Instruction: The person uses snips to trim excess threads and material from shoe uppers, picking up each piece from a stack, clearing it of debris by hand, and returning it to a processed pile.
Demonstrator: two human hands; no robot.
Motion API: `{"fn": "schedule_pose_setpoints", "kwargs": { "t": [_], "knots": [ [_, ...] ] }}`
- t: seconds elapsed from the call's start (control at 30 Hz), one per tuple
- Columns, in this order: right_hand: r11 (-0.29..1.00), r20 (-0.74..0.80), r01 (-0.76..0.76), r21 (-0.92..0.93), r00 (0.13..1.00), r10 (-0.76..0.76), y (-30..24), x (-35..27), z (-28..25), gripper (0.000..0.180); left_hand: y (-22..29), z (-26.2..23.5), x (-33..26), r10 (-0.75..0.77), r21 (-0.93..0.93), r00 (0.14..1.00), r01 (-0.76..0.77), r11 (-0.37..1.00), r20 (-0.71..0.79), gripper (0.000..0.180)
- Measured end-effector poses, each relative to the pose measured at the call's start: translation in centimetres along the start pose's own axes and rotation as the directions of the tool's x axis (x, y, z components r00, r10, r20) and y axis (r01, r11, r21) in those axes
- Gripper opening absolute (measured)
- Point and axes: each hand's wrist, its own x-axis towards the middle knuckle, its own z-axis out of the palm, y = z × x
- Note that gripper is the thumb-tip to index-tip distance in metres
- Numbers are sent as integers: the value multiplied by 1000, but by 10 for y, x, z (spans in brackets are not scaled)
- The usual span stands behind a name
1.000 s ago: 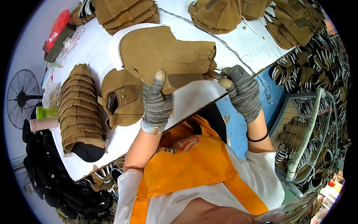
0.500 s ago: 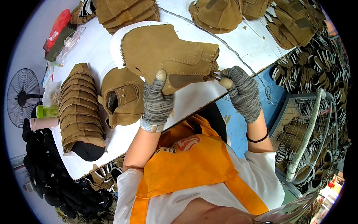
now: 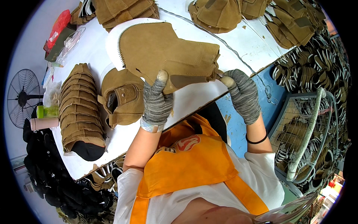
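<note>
My left hand (image 3: 158, 100), in a grey knitted glove with bare fingertips, grips a tan suede boot upper (image 3: 160, 48) from below, thumb on its near side. The upper lies on its side above the table, its white-lined, zigzag-stitched edge to the left and a dark elastic panel near my thumb. At its right-hand opening, my right hand (image 3: 241, 93), gloved alike, is closed on a small pointed tool, mostly hidden by the fingers. The tool's tip is by the upper's edge. Behind my left hand, another tan boot upper (image 3: 121, 99) rests on the table.
A row of nested tan uppers (image 3: 82, 108) lies at the left of the white table (image 3: 186, 106). More stacked uppers (image 3: 125, 13) are along the far side. A grey cable (image 3: 223, 41) crosses the tabletop. A wire cart (image 3: 305, 130) stands right, a fan (image 3: 23, 98) left.
The boot upper has shifted slightly left and tipped, and its elastic panel shows less. My right hand has lowered a little, and the tool's tip is less visible.
</note>
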Motion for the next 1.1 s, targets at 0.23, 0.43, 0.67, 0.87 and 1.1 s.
{"fn": "schedule_pose_setpoints", "kwargs": {
  "t": [0.23,0.43,0.67,0.87,1.1],
  "knots": [
    [934,-159,-55,353,980,118,2,-4,15,33,-1,-4,4,-19,-39,1000,18,999,-17,50],
    [913,-189,-32,408,975,119,0,-2,6,36,-3,-5,5,-17,-86,1000,18,996,16,50],
    [750,-265,71,658,954,142,0,-2,21,43,-9,-12,8,-252,-507,944,328,797,214,62],
    [695,-400,250,674,914,59,-29,6,23,58,-8,-16,10,-294,-576,916,401,712,273,61],
    [853,-265,182,489,963,-54,-44,13,26,37,-6,-13,8,-227,-481,942,323,815,247,68]
  ]
}}
